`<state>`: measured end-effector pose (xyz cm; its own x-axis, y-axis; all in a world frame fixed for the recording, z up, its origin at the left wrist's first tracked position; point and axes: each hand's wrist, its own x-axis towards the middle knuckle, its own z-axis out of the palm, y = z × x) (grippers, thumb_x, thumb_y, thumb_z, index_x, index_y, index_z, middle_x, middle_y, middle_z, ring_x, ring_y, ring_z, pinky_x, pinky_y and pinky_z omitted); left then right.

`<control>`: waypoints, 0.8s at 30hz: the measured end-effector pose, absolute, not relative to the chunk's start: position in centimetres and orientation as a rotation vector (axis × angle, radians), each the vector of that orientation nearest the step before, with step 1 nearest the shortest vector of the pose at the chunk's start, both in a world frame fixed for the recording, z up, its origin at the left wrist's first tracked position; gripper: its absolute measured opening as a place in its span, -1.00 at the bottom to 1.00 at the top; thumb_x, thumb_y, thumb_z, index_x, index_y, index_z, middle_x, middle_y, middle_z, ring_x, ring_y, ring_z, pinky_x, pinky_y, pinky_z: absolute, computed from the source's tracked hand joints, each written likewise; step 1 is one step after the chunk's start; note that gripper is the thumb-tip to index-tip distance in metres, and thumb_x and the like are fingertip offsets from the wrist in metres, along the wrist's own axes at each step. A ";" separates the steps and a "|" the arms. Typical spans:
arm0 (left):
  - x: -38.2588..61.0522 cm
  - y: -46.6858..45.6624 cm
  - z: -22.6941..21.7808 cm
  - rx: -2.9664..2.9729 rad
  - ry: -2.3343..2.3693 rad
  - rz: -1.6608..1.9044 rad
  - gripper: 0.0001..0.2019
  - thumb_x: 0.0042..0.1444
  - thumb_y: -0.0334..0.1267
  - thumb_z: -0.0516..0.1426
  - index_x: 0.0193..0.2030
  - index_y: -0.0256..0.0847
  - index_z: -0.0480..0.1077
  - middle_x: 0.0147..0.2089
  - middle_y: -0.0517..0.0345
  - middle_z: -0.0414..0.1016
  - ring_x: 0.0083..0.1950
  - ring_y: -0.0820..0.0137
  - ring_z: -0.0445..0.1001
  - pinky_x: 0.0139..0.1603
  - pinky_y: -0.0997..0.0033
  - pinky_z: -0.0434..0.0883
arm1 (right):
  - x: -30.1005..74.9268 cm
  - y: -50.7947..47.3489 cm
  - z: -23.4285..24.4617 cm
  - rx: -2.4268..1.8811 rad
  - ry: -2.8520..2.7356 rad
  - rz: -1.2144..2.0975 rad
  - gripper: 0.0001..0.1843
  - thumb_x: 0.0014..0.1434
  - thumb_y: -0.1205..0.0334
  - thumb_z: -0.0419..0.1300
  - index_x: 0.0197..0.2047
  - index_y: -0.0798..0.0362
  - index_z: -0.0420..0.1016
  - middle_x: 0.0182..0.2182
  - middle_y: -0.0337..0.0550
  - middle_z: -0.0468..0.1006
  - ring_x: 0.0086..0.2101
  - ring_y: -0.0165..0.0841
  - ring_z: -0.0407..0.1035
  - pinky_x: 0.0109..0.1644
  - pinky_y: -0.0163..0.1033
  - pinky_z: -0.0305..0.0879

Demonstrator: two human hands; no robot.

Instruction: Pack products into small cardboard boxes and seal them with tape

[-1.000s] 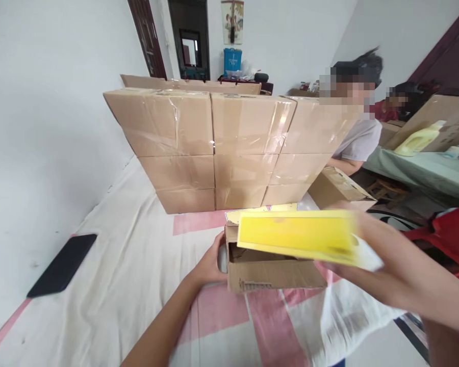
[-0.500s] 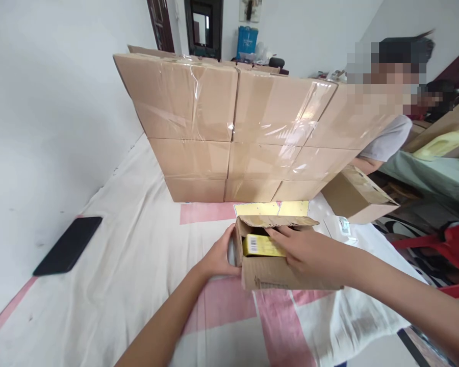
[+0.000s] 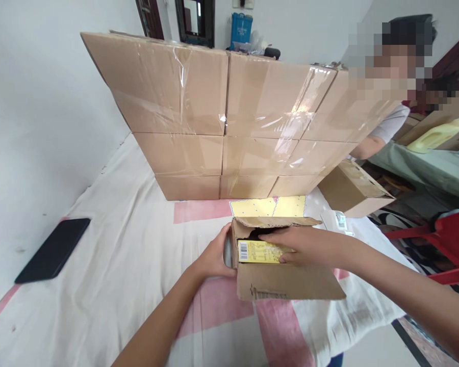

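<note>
A small open cardboard carton [image 3: 286, 283] stands on the cloth-covered surface right in front of me. My left hand [image 3: 214, 255] grips its left side. A yellow box [image 3: 258, 252] with a barcode lies inside the carton. My right hand [image 3: 304, 244] lies flat on top of that box, fingers stretched out and pressing it down. Another yellow box [image 3: 270, 206] lies just behind the carton.
A wall of taped cardboard boxes [image 3: 222, 117] is stacked three high behind the carton. A black phone [image 3: 53, 250] lies at the left. A person [image 3: 386, 117] sits at the right by another carton [image 3: 352, 188]. A red chair [image 3: 447, 239] is at the right edge.
My right hand brought the yellow box from above the carton down into it and now rests flat on it. My left hand stayed on the carton's side.
</note>
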<state>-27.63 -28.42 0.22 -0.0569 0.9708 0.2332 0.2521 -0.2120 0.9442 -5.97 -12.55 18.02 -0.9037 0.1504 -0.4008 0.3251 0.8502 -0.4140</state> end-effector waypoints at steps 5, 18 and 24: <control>-27.5 -28.4 0.3 1.513 1.328 1.324 0.31 -0.33 -0.19 0.50 0.50 -0.08 -0.19 0.52 -0.16 0.03 0.49 -0.08 0.10 0.47 -0.06 0.16 | -6.2 -12.8 18.7 0.325 2.672 -0.757 -0.32 0.28 0.33 0.12 0.42 -0.29 0.24 0.27 -0.25 0.46 0.10 -0.09 0.48 0.02 -0.09 0.44; -27.4 -28.5 0.5 1.510 1.342 1.309 0.31 -0.31 -0.20 0.49 0.50 -0.07 -0.21 0.53 -0.15 0.02 0.49 -0.08 0.11 0.47 -0.05 0.16 | -6.0 -12.8 17.4 0.194 3.015 -0.239 -0.27 0.26 0.47 0.07 0.45 -0.17 0.17 0.07 -0.04 0.58 -0.03 -0.14 0.52 -0.03 -0.07 0.44; -27.5 -28.5 0.7 1.504 1.393 1.281 0.29 -0.29 -0.15 0.49 0.50 -0.03 -0.20 0.53 -0.11 0.01 0.49 -0.08 0.11 0.47 -0.06 0.14 | -5.2 -12.5 17.7 0.296 3.041 -0.133 -0.29 0.31 0.44 0.01 0.48 -0.14 0.09 0.07 -0.01 0.55 -0.06 -0.15 0.51 -0.15 -0.10 0.45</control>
